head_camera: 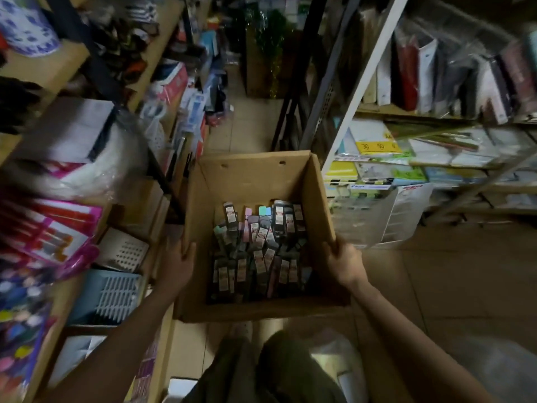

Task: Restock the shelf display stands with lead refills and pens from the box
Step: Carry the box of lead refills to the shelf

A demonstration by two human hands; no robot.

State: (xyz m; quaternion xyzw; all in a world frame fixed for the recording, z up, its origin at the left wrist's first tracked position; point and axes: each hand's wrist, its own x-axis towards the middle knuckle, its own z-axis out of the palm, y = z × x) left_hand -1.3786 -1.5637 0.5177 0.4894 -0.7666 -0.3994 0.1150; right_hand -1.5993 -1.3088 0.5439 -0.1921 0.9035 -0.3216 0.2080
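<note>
The step looks like carrying the box (258,181) to the shelves, so it is best to keep it flat and grip both sides the same, so nothing tips out. The left hand (181,264) lies flat on the left wall of the box, fingers mostly straight. The small lead refill packs (258,251) sit in a heap at the bottom of the box, in the middle. The right hand (344,263) curls its fingers over the top edge of the right wall. A clear display stand (374,216) waits just right of the box.
</note>
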